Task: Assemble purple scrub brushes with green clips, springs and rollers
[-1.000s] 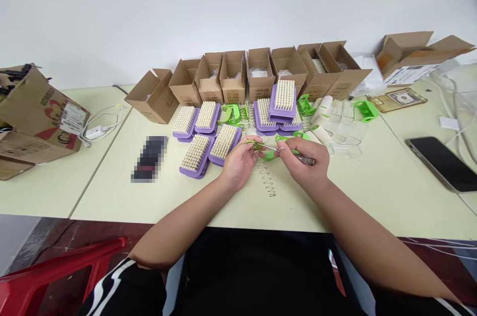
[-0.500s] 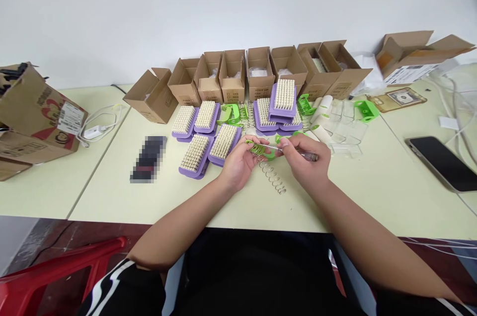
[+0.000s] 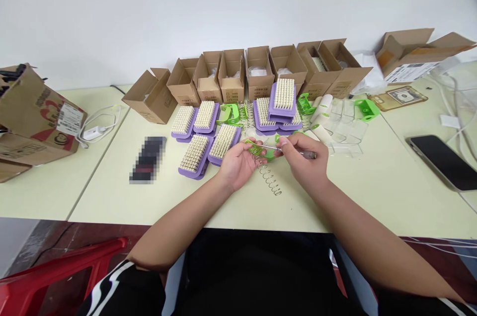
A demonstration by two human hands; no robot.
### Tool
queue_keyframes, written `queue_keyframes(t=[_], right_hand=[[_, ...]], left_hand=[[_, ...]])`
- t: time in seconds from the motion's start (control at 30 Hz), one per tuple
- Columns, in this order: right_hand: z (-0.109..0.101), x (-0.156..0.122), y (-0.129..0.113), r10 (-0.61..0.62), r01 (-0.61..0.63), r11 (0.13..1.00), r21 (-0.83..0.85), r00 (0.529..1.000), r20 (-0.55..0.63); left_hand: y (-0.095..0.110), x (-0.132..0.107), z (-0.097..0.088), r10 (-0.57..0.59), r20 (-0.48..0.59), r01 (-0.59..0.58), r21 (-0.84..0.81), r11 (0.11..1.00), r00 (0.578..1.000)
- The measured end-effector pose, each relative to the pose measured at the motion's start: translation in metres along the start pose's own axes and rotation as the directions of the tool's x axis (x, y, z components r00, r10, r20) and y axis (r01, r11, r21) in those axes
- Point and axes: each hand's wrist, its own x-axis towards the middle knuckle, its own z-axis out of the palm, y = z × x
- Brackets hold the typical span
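Observation:
My left hand (image 3: 240, 163) is closed around a small green plastic part (image 3: 255, 148), mostly hidden by the fingers. From it a metal coil spring (image 3: 269, 179) trails down toward the table. A screwdriver (image 3: 308, 155) is gripped in my right hand (image 3: 306, 157), its thin shaft pointing left to the green part. Whether the tip touches the part or the spring is too small to tell. Just beyond my hands stand purple blocks topped with cream bristles (image 3: 223, 141), some of them stacked (image 3: 283, 95).
Open cardboard boxes (image 3: 231, 87) line the wall. Green brackets (image 3: 367, 109), white rollers (image 3: 321, 133) and clear plastic pieces (image 3: 346, 129) lie to the right, before a phone (image 3: 443, 162). A larger carton (image 3: 40, 117) and a white cable (image 3: 100, 129) are at the left.
The spring's free lower end has swung slightly left. Both hands keep nearly the same place, with the screwdriver still pointing at the green part.

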Motion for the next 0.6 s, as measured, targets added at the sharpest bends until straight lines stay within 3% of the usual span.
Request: queue_keyframes(t=[0.43,0.6], right_hand=[[0.0007,-0.0009,-0.0014,-0.007,0.007,1.0,0.029,1.0,0.004],[-0.0001,-0.0015,-0.007,-0.111,0.111,0.992,-0.052,0.994,0.014]], left_hand=[[0.003,-0.0048,0.0039,-0.008,0.04,0.011,-0.069,0.998,0.999],[0.002,-0.0029,0.0029,-0.015,0.037,0.018,-0.07,0.997,0.999]])
